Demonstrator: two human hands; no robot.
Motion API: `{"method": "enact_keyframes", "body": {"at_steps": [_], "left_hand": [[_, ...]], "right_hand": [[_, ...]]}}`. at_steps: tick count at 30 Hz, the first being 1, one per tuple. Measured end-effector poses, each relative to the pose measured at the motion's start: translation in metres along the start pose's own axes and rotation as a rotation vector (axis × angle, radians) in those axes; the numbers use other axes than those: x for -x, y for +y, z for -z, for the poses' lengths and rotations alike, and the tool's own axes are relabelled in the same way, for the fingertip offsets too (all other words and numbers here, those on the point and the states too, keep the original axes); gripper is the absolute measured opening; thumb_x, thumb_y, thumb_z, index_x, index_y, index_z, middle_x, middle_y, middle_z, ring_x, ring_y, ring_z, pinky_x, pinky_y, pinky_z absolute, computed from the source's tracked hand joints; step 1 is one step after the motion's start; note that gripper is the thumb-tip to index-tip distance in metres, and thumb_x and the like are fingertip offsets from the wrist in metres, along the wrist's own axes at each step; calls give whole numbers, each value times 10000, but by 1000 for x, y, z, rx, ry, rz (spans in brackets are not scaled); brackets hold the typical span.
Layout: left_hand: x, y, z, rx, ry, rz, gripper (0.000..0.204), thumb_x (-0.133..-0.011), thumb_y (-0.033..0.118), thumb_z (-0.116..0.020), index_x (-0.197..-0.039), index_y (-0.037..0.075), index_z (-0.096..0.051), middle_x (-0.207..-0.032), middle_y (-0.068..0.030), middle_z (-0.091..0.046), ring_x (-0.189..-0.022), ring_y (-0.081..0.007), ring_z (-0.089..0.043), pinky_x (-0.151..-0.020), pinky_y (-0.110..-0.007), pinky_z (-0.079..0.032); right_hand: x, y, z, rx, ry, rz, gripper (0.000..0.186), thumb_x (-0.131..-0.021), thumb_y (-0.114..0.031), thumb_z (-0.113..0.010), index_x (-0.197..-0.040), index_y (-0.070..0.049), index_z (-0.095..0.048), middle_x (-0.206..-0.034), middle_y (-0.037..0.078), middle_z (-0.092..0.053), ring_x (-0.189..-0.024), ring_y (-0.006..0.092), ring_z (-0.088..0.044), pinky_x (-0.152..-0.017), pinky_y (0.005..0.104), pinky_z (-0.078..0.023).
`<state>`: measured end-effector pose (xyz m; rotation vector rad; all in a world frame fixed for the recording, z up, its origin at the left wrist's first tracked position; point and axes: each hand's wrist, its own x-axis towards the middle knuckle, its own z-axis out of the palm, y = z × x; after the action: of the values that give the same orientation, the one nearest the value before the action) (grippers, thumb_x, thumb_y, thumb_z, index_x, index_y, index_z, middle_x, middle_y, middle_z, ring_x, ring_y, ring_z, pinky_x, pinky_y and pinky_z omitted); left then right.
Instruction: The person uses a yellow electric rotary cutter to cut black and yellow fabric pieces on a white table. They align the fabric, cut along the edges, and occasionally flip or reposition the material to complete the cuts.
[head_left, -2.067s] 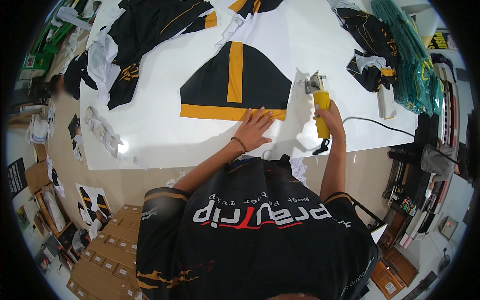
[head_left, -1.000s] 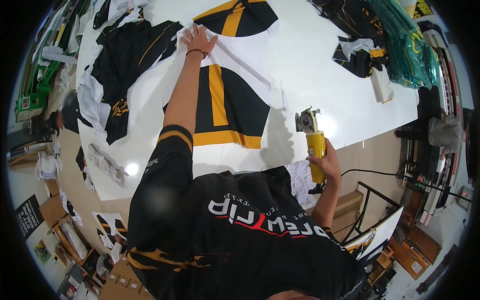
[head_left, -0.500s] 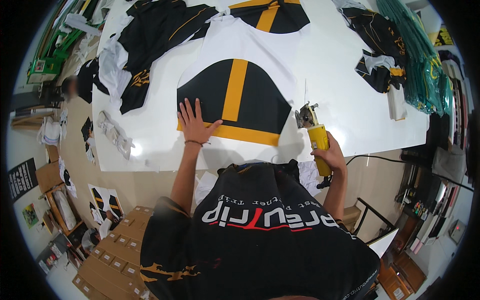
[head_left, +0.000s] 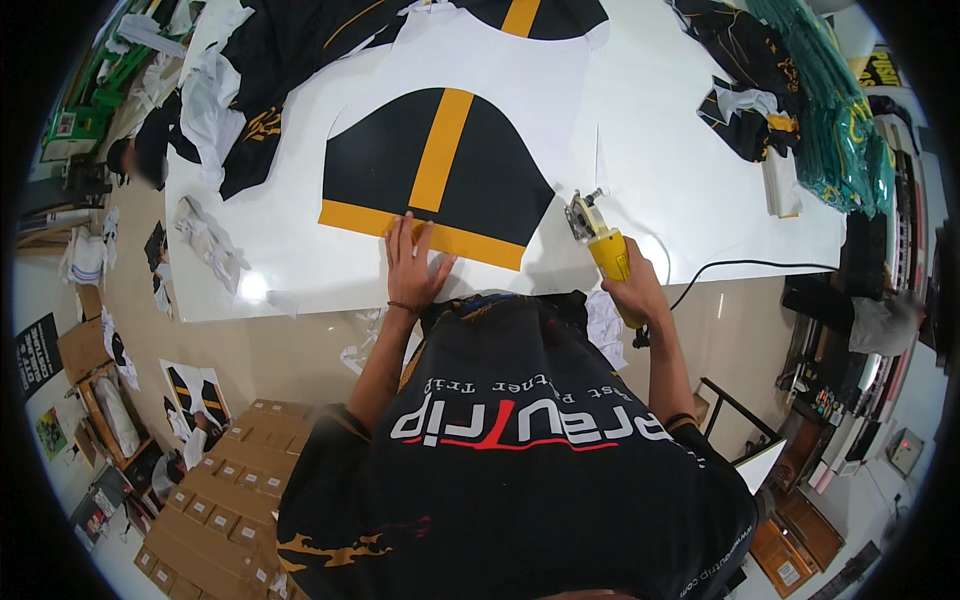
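Note:
A black sleeve-shaped fabric piece [head_left: 375, 160] with a mustard stripe and a mustard lower band lies flat on the white table [head_left: 740, 240]. Its curved edge borders white fabric or paper [head_left: 450, 60]. My left hand [head_left: 413, 265] rests with fingers outstretched on the mustard band, near the table's front edge. In my right hand [head_left: 640, 290] is a yellow handheld electric cutter [head_left: 608, 252], its metal head [head_left: 582, 215] close to the right corner of the black piece but apart from it. A dark cord trails from the cutter to the right.
Black garment pieces [head_left: 285, 60] and crumpled white scraps [head_left: 215, 250] lie on the left. Dark pieces [head_left: 740, 120] and green plastic-wrapped bundles [head_left: 835, 130] sit at the right. Brown cartons [head_left: 215, 500] are stacked on the floor behind left, where another person [head_left: 195, 445] is partly visible.
My left hand has slid down and right, from the black area onto the mustard band. The cutter has shifted left, nearer the piece's right corner. The whole view has shifted slightly.

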<state>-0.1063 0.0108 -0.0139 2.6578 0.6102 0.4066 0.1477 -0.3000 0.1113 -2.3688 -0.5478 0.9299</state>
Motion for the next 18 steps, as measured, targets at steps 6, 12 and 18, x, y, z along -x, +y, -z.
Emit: {"method": "enact_keyframes", "body": {"at_steps": [6,12,18], "left_hand": [[-1,3,2,88,83,-54,516,-873,277,-796,-1313,42,-666,-1490,-216,-514,-1433,-414,-423,-1213,-581,-314],[-3,6,3,115,151,-100,471,-827,145,-819,-1255,19,-666,-1440,-204,-532,-1373,-410,-477,-1154,-533,-399],[-1,3,-1,142,149,-63,419,-860,186,-802,-1234,29,-698,-1428,-197,-563,-1395,-401,-469,-1189,-543,-367]], "right_hand": [[-27,-4,-4,104,-3,32,754,-763,-131,-729,-1437,-2,-417,-1091,309,-698,-1032,464,-701,-892,491,-549],[-40,-4,1,103,-38,40,754,-766,-147,-739,-1434,-13,-418,-1106,306,-701,-1038,461,-705,-890,484,-556],[-44,-7,9,155,-71,54,748,-760,-145,-745,-1429,-30,-432,-1089,299,-706,-1016,450,-709,-873,479,-560]]}}
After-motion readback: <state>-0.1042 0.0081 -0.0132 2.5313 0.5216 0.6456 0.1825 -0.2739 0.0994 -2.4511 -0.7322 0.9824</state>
